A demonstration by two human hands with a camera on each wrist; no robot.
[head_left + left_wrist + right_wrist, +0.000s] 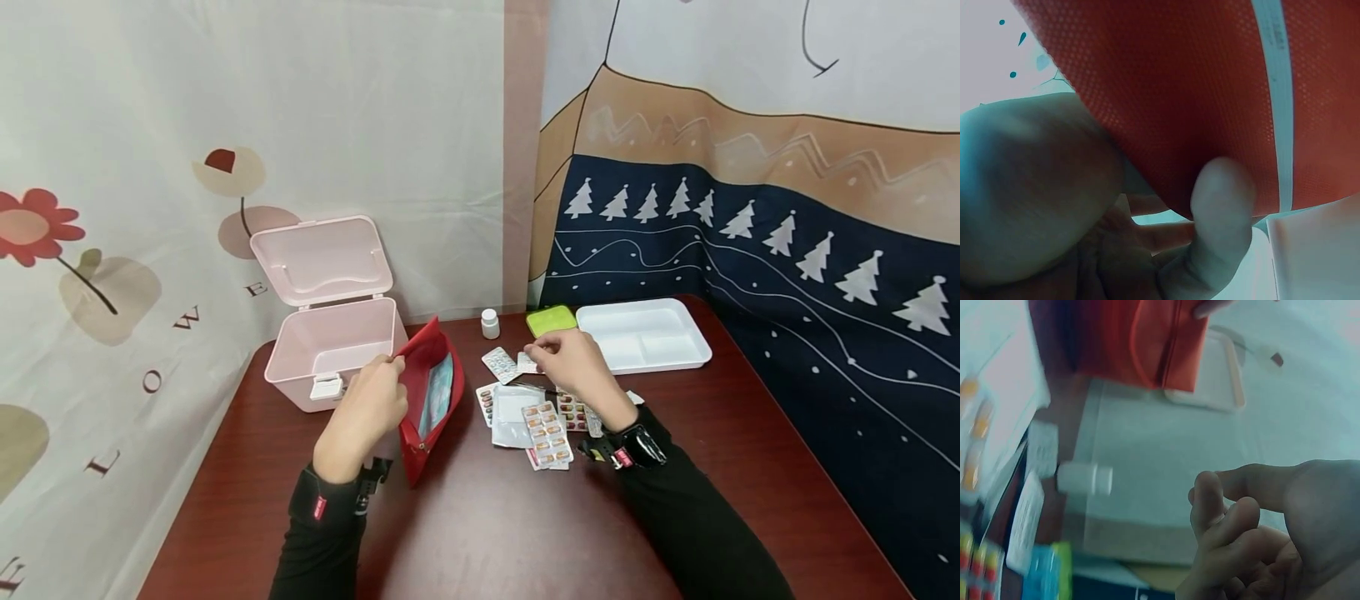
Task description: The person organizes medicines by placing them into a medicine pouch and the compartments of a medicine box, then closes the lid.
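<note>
My left hand [367, 408] grips the edge of a red fabric pouch [417, 360], its thumb [1222, 206] pressed on the outside near a pale stripe. The pouch's mouth gapes, and a bluish packet [437, 396] lies inside. Above the table's medicines is my right hand [576, 368], thumb and index fingertips together and the other fingers curled. Nothing shows between them in the right wrist view. Beneath and beside it lie a blister pack of orange capsules [550, 435], one of dark red and yellow capsules [573, 412], a white packet [512, 429] and a silvery blister pack [500, 364].
Left of the pouch stands a pink plastic box [288, 362] with its lid [322, 258] raised. A small white bottle [490, 324] stands near the wall. At the back right are a yellow-green flat item [550, 320] and a white divided tray [697, 343].
</note>
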